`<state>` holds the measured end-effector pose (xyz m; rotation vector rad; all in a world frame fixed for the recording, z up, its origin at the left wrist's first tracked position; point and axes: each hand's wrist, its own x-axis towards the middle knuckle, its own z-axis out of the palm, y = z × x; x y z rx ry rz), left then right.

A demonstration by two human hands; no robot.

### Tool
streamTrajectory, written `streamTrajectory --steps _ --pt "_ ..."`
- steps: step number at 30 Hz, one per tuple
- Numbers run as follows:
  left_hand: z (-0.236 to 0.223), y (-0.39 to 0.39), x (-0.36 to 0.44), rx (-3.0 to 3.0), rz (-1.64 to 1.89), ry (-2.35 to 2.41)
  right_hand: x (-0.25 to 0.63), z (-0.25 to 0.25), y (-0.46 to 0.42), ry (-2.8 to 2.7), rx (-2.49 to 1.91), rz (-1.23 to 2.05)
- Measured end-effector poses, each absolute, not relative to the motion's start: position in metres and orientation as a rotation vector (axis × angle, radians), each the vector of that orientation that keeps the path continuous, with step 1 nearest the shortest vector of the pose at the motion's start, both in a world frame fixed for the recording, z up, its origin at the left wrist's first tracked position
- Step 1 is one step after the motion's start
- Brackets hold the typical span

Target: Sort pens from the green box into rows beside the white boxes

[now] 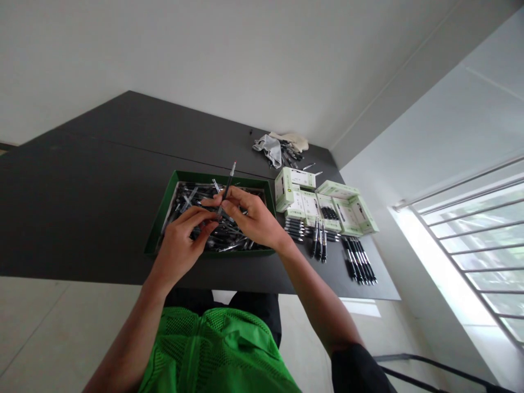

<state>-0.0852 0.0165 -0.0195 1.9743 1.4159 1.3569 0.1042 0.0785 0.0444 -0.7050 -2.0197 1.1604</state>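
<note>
Over a green box (161, 218) filled with many loose pens (233, 237), both hands meet on one pen (230, 179). It is dark with a clear section and a small red tip, tilted with that tip pointing up and away. My right hand (256, 218) is closed around its middle between thumb and fingers. At the pen's lower end, my left hand (183, 234) is closed in a pinch, thumb against index finger. The fingertips hide that lower end.
Right of the box stand light green and white cartons (305, 202), one with pens inside. Several pens lie in rows (360, 262) on the dark table (102, 158). At the back are cloth gloves (270, 148) with a heap of pens. A barred window (487, 245) is at right.
</note>
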Motion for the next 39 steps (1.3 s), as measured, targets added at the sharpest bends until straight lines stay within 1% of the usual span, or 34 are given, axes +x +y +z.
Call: streamTrajectory --steps 6,9,12,18,23,28,33,39 --pt "-0.019 0.016 -0.085 2.005 1.352 1.435 0.106 0.04 0.079 -2.093 -0.658 1.128" --pt "-0.017 0.015 -0.085 2.004 1.362 1.449 0.111 0.035 0.076 -2.131 -0.675 1.029" --pt "-0.015 0.015 -0.085 1.968 1.391 1.439 0.112 0.027 0.066 -2.117 -0.752 0.916" --pt "-0.012 0.008 -0.083 1.758 1.466 1.323 0.1 0.012 0.036 -1.932 -0.93 0.861" --pt "-0.008 0.002 -0.07 1.668 1.538 1.24 0.105 0.013 0.015 -1.9 -1.064 0.637" --pt "-0.004 -0.003 -0.047 1.655 1.514 1.216 0.121 0.015 0.002 -1.827 -1.132 0.554" --pt "-0.006 -0.004 -0.031 1.556 1.397 1.149 0.159 0.013 -0.008 -1.684 -1.24 0.485" --pt "-0.013 0.006 -0.038 1.54 1.417 1.213 0.263 -0.024 -0.012 -1.363 -1.672 0.123"
